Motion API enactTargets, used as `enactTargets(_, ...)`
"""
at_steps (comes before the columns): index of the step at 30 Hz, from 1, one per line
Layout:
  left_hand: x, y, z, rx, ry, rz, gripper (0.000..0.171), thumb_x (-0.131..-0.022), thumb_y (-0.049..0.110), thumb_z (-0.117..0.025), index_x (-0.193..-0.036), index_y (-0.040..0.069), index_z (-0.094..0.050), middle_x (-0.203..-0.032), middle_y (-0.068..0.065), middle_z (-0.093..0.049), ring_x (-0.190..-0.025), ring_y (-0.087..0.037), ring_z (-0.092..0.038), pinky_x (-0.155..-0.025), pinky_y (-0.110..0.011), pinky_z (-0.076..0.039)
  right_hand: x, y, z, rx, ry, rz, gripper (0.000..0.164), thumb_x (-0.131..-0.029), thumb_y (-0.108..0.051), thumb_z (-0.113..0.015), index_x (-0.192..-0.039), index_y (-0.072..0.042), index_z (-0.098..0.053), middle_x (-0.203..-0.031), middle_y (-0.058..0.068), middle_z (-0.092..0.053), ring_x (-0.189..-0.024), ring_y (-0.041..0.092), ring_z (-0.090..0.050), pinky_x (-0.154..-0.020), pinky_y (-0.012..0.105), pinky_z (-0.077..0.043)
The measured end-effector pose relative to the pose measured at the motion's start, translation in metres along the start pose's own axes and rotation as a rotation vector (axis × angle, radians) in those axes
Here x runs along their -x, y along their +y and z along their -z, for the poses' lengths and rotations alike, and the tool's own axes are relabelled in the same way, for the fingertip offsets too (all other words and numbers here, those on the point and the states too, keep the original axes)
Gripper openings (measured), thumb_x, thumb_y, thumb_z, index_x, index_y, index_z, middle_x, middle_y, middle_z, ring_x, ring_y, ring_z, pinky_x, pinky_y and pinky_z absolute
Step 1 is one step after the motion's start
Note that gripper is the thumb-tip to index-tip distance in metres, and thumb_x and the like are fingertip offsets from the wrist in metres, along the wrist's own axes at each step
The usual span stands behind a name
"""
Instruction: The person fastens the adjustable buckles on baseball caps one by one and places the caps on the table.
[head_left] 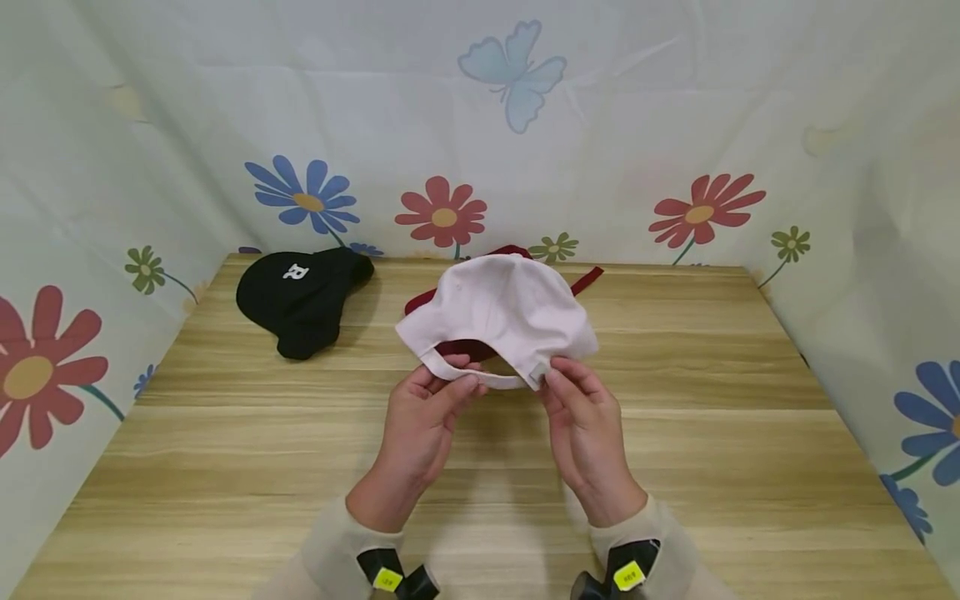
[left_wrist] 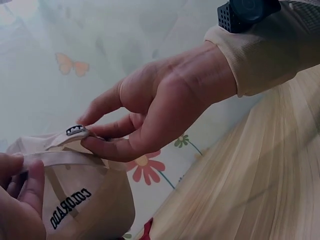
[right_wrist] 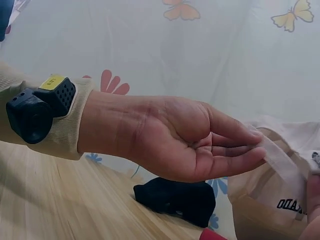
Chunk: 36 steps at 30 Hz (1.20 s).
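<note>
A pale pink baseball cap [head_left: 502,300] is held up over the table, its back opening and strap [head_left: 495,380] turned toward me. My left hand [head_left: 420,429] pinches the strap left of its middle between thumb and fingers. At the strap's right end, beside a small buckle [left_wrist: 76,130], my right hand [head_left: 588,433] pinches the cap's edge. Dark lettering [left_wrist: 71,208] shows on the cap in both wrist views. Behind it, a dark red cap [head_left: 420,302] is mostly hidden, with its strap [head_left: 587,281] sticking out right.
A black cap [head_left: 292,300] with a white letter lies at the back left of the wooden table [head_left: 675,467]. A white cloth backdrop [head_left: 375,100] printed with flowers and butterflies encloses the table's back and sides.
</note>
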<state>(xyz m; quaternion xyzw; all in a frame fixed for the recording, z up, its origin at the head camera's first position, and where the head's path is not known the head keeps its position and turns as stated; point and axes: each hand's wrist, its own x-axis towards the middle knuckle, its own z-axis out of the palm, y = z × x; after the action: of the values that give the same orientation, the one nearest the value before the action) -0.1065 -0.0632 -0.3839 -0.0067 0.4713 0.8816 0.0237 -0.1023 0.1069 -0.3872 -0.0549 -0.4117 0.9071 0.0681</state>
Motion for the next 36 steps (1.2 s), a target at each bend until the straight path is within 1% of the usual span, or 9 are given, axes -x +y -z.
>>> enactTargets(3,-0.001,-0.001,0.001,-0.012,0.008,-0.002,0.015,-0.09,-0.004,-0.062,-0.096,0.008,-0.068,-0.093,-0.004,-0.071,-0.078,-0.015,-0.069,-0.076,-0.027,-0.059,0.0,0.001,0.0,0.041,-0.002,0.002,0.027,-0.089,0.013,-0.056,-0.088,-0.008,-0.072,-0.094,0.003,-0.062,-0.082,0.013,-0.063,-0.077,0.022,-0.055)
enactTargets(5,-0.002,-0.002,0.002,-0.022,0.0,0.016,0.01,-0.092,0.001,-0.062,-0.102,0.004,-0.065,-0.093,-0.005,-0.069,-0.076,-0.016,-0.069,-0.073,-0.029,-0.06,0.0,0.001,0.001,0.071,-0.016,0.002,0.028,-0.087,0.014,-0.058,-0.087,-0.009,-0.073,-0.094,0.003,-0.064,-0.082,0.014,-0.063,-0.076,0.022,-0.055)
enactTargets(9,-0.003,-0.004,0.0,-0.041,-0.02,0.062,0.024,-0.097,0.013,-0.058,-0.117,0.0,-0.055,-0.092,-0.006,-0.07,-0.076,-0.019,-0.072,-0.076,-0.035,-0.061,0.0,0.003,0.0,0.117,-0.059,0.001,0.028,-0.084,0.015,-0.063,-0.09,-0.011,-0.075,-0.093,0.003,-0.065,-0.084,0.013,-0.064,-0.077,0.021,-0.055)
enactTargets(12,-0.002,-0.005,-0.004,-0.029,-0.024,0.063,0.028,-0.099,0.017,-0.054,-0.122,0.001,-0.053,-0.091,-0.008,-0.072,-0.079,-0.02,-0.073,-0.078,-0.038,-0.06,0.001,0.006,-0.003,0.137,-0.077,0.014,0.032,-0.082,0.018,-0.062,-0.09,-0.011,-0.075,-0.093,0.004,-0.065,-0.085,0.012,-0.065,-0.077,0.021,-0.056)
enactTargets(17,-0.002,-0.008,-0.01,0.002,0.014,0.034,0.021,-0.094,0.002,-0.059,-0.115,-0.002,-0.057,-0.092,-0.008,-0.072,-0.08,-0.019,-0.072,-0.076,-0.034,-0.06,0.001,0.012,-0.007,0.15,-0.066,0.06,0.034,-0.081,0.02,-0.061,-0.088,-0.01,-0.074,-0.093,0.006,-0.066,-0.084,0.012,-0.067,-0.076,0.021,-0.057)
enactTargets(21,-0.003,-0.011,-0.015,-0.016,0.058,0.016,0.022,-0.086,-0.01,-0.063,-0.107,-0.003,-0.061,-0.087,-0.005,-0.072,-0.076,-0.015,-0.069,-0.073,-0.028,-0.06,0.001,0.016,-0.009,0.148,-0.059,0.082,0.029,-0.082,0.018,-0.063,-0.086,-0.009,-0.074,-0.092,0.007,-0.067,-0.085,0.013,-0.067,-0.077,0.022,-0.058)
enactTargets(28,-0.008,-0.015,-0.019,-0.049,0.097,-0.008,0.019,-0.083,-0.008,-0.068,-0.1,-0.001,-0.062,-0.081,-0.002,-0.069,-0.071,-0.013,-0.066,-0.072,-0.026,-0.058,-0.001,0.021,-0.006,0.182,-0.057,0.088,0.023,-0.083,0.014,-0.065,-0.088,-0.006,-0.075,-0.091,0.007,-0.069,-0.083,0.014,-0.069,-0.079,0.026,-0.059)
enactTargets(32,-0.013,-0.016,-0.019,-0.032,0.137,-0.021,0.017,-0.081,-0.008,-0.07,-0.095,-0.001,-0.063,-0.079,-0.001,-0.068,-0.07,-0.012,-0.064,-0.07,-0.026,-0.057,0.0,0.02,0.002,0.333,-0.059,0.092,0.013,-0.084,0.004,-0.07,-0.097,0.003,-0.072,-0.088,0.005,-0.071,-0.077,0.016,-0.069,-0.073,0.031,-0.06)
enactTargets(36,-0.017,-0.016,-0.019,-0.027,0.166,-0.023,0.017,-0.08,-0.009,-0.07,-0.093,-0.001,-0.064,-0.079,-0.001,-0.067,-0.071,-0.012,-0.063,-0.069,-0.026,-0.057,0.003,0.014,0.01,0.585,-0.055,0.152,0.018,-0.084,-0.012,-0.075,-0.097,0.0,-0.073,-0.073,0.003,-0.068,-0.06,0.016,-0.065,-0.059,0.031,-0.059)
